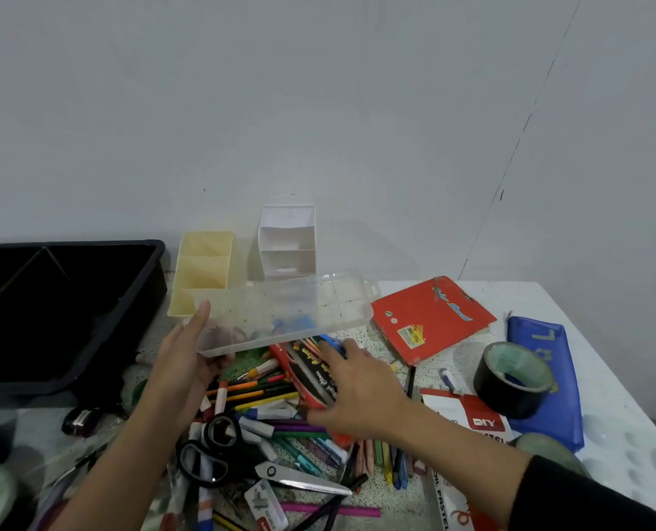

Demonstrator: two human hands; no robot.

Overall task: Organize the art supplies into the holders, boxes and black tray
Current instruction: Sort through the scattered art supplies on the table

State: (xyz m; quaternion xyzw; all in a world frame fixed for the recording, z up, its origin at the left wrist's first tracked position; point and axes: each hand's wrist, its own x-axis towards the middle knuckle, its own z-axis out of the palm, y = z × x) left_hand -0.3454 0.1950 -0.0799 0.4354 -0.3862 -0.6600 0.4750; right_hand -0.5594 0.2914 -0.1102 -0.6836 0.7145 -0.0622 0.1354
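Observation:
My left hand (182,362) grips the near left corner of a clear plastic compartment box (299,304) and holds it tilted above the table; small blue pieces show inside it. My right hand (357,389) lies with spread fingers on a red and black pack of coloured pencils (307,371). A heap of loose pencils, markers and crayons (265,400) covers the table below both hands, with black-handled scissors (219,454) on top. The black tray (62,312) sits at the left. A yellow holder (203,270) and a white holder (287,243) stand by the wall.
A red pencil box (430,320) lies right of the clear box. A roll of black tape (512,379) rests on a blue zip pouch (548,381). A red and white DIY pack (468,415) and an oil pastel box (445,503) lie at the near right.

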